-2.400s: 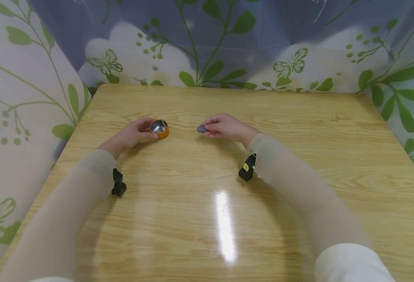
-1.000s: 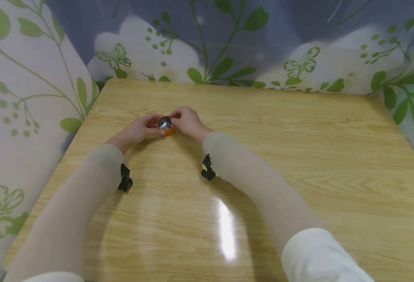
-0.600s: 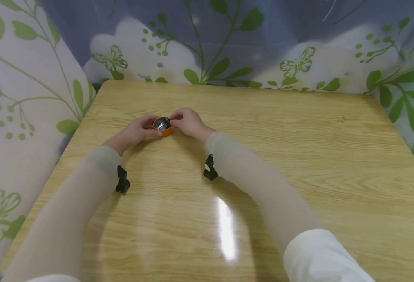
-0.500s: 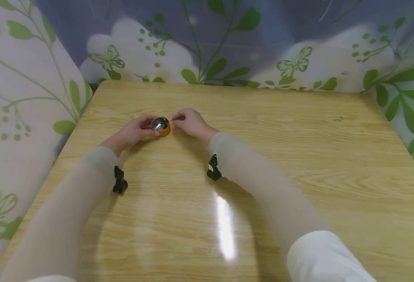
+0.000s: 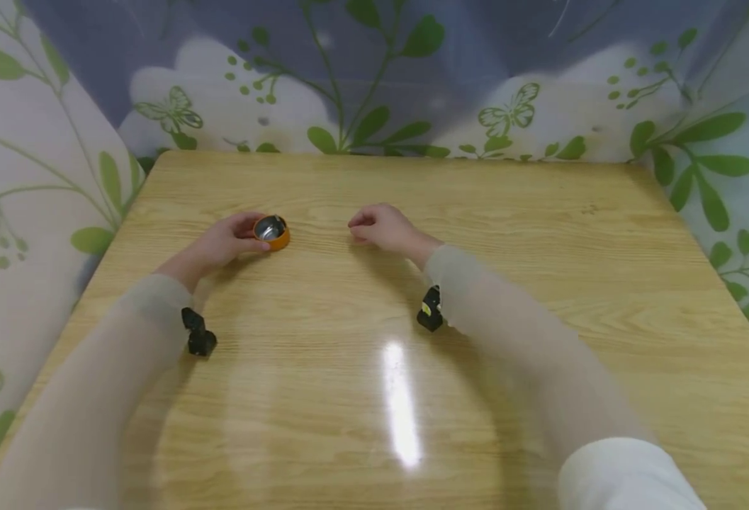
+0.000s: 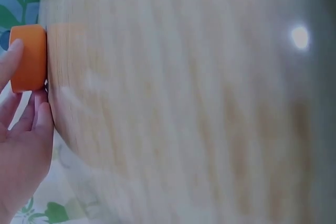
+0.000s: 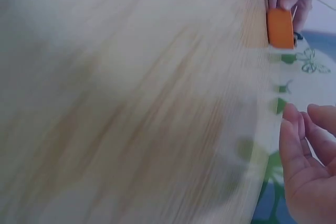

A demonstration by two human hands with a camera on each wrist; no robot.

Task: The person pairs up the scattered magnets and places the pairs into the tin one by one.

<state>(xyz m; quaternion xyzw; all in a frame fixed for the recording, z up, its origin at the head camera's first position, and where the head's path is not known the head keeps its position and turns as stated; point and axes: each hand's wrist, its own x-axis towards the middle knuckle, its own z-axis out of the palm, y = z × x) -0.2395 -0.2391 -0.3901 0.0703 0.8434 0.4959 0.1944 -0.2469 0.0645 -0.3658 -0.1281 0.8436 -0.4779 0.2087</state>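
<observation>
A small round orange dish [image 5: 278, 243] with a shiny metal inside stands on the left half of the wooden table. My left hand [image 5: 221, 241] grips it from the left, thumb at the near side and fingers at the far side. In the left wrist view the orange wall of the dish [image 6: 30, 59] sits between thumb and fingers. A dark patch shows inside the dish along its right rim. My right hand [image 5: 383, 227] is to the right of the dish, apart from it, fingers loosely bent. In the right wrist view nothing shows between thumb and fingers of the right hand [image 7: 310, 166].
The light wooden table [image 5: 323, 340] reaches back to a leaf-patterned curtain [image 5: 412, 92]; more curtain hangs at both sides. A black wrist camera [image 5: 199, 333] is on the left sleeve and another black camera [image 5: 430, 309] on the right one.
The right hand carried a small grey oval piece to the dish's right rim, then drew back right without it. The left hand has kept hold of the dish.
</observation>
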